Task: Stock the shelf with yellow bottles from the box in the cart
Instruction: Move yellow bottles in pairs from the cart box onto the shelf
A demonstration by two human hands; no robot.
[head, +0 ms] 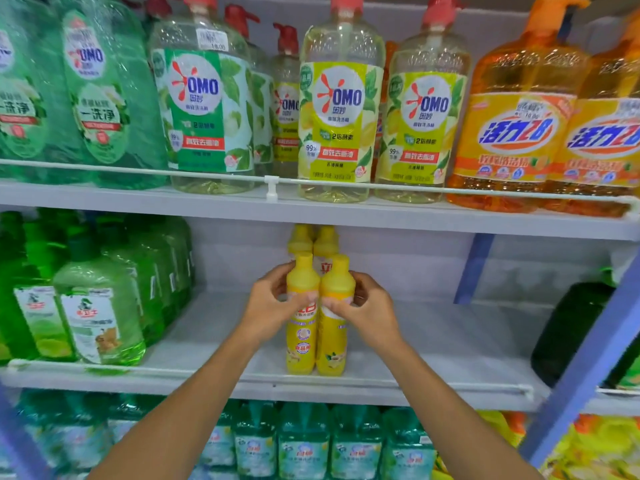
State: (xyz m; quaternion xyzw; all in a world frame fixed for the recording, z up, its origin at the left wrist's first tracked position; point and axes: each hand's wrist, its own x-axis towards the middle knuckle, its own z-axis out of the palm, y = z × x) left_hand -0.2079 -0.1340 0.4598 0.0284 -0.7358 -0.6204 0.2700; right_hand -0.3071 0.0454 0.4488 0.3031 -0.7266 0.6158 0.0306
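Evidently early going: only four yellow bottles [313, 327] stand on the middle shelf [433, 341].
The left hand [268, 304] curls its fingers round the left front bottle [302, 344] and the right hand [367, 306] grips the right front bottle [333, 344], both upright and touching near the shelf's front edge. Two rear bottles [325, 242] stand just behind. Most of the stocking looks still to do, and the box and cart are out of view.

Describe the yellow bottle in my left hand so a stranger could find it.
Find the middle shelf, in the gap between green bottles and a dark bottle. Of four yellow bottles, it is the front left bottle, gripped by the left hand, red-lettered label facing out.
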